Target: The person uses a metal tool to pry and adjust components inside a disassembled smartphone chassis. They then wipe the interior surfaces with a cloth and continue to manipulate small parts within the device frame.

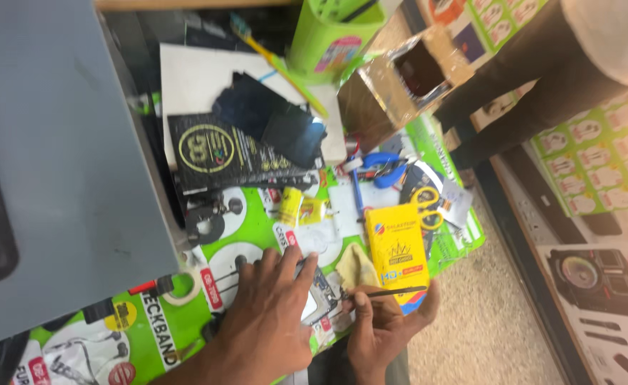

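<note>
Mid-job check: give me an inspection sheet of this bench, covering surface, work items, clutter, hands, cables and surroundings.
Surface: green printed counter, crowded, little bare area.
Job's things: opened phone lies flat under the left hand; thin black tool in the right hand, tip toward the phone.
Clutter: yellow box, black packet, dark glass panel, yellow-handled scissors, blue-handled pliers, yellow cloth, green cup, cardboard box.
Grippers: left fingers spread, pressing the phone; right fingers pinch the tool.
Cables: nothing seen loose.
Surroundings: grey case at left; another person's legs behind the counter; speckled floor.
</note>
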The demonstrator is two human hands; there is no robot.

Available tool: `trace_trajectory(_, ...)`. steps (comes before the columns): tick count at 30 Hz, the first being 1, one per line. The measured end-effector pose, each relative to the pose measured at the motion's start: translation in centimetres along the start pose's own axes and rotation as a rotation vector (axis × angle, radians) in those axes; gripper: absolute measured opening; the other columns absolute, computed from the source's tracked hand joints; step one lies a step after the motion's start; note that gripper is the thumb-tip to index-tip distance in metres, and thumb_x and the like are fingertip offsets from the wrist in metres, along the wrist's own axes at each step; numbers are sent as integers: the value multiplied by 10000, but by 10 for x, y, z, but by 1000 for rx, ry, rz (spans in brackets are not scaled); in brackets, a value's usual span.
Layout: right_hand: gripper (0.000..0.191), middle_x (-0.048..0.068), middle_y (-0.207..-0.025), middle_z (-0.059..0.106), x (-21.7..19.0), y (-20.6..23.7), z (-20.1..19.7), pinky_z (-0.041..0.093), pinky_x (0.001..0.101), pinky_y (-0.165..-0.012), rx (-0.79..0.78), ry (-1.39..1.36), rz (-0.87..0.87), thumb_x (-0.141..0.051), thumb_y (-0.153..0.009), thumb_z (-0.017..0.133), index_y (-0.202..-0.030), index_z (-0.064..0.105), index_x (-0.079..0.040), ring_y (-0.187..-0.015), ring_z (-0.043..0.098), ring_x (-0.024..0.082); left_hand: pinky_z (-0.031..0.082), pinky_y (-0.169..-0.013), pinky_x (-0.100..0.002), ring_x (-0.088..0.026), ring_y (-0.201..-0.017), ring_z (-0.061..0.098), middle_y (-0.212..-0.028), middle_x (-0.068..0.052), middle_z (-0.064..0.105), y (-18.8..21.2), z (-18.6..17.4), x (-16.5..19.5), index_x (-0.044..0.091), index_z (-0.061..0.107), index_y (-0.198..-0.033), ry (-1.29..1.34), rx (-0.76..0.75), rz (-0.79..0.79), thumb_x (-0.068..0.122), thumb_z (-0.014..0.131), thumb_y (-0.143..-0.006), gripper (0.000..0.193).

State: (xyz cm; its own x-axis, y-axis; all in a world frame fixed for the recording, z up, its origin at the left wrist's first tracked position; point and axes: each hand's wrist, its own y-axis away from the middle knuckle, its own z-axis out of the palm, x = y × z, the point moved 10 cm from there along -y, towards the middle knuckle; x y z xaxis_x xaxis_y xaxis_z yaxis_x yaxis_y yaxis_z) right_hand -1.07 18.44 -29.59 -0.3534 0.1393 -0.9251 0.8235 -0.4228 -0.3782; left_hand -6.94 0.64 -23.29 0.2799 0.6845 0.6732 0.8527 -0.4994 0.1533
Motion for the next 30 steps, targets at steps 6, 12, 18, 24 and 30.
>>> trace_trajectory(6,895,175,-922,713,4,15,1,578,314,-695,-45,121,175,93,-956,635,-1647,100,-98,-737,679,207,409,-928,-600,-430,-1128,477,-1305,-232,461,24,-9,5,-91,505,-1337,-64,116,-10,243,887,-620,879)
trace_trajectory(12,841,163,-1117,640,-20,26,8,605,316,-732,-98,166,85,89,-996,672,-1572,100,-131,-805,711,218,456,-892,-459,-365,-1051,525,-1180,-198,509,42,0,5,-145,533,-1227,-65,111,2,325,889,-679,805)
trace_trajectory(18,775,188,-952,717,-19,25,11,604,283,-722,-75,51,94,99,-1079,691,-1511,107,-171,-765,730,206,459,-882,-462,-333,-1053,526,-1155,-175,508,42,-2,8,-157,526,-1259,-134,132,71,331,895,-639,870)
trace_trajectory(24,808,211,-1069,684,-18,27,9,633,293,-733,-18,60,50,138,-1069,710,-1523,120,-176,-812,734,224,459,-862,-458,-314,-1056,525,-1160,-156,513,40,-1,5,-153,515,-1303,-143,144,84,312,890,-630,901)
trace_trajectory(30,788,198,-1027,672,-16,26,8,617,271,-657,27,137,122,157,-1057,710,-1528,159,-154,-715,713,206,460,-850,-456,-310,-1053,520,-1168,-148,507,38,1,1,-147,533,-1281,-143,130,61,306,878,-647,853)
